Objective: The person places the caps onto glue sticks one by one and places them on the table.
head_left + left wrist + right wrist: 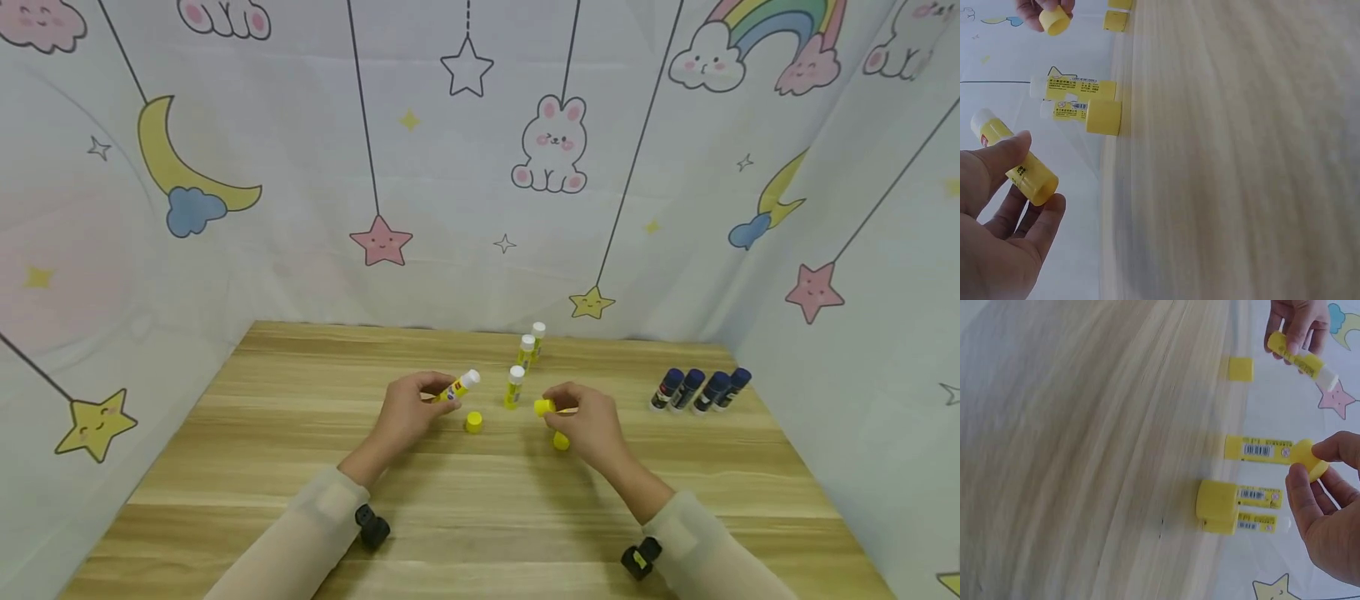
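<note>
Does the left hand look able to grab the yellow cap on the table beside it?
Probably not: the left hand grips a white-ended yellow tube, though the way to the yellow cap looks free.

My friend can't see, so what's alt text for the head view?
Left hand holding a yellow, white-ended tube, right hand pinching a yellow cap, above a wooden table. Nearby, three similar tubes and loose caps; farther right, four dark-capped tubes.

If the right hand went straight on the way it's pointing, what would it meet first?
Probably the nearest upright glue stick, with the yellow cap pinched in the right hand leading; depth is unclear, so it might pass in front or behind.
</note>
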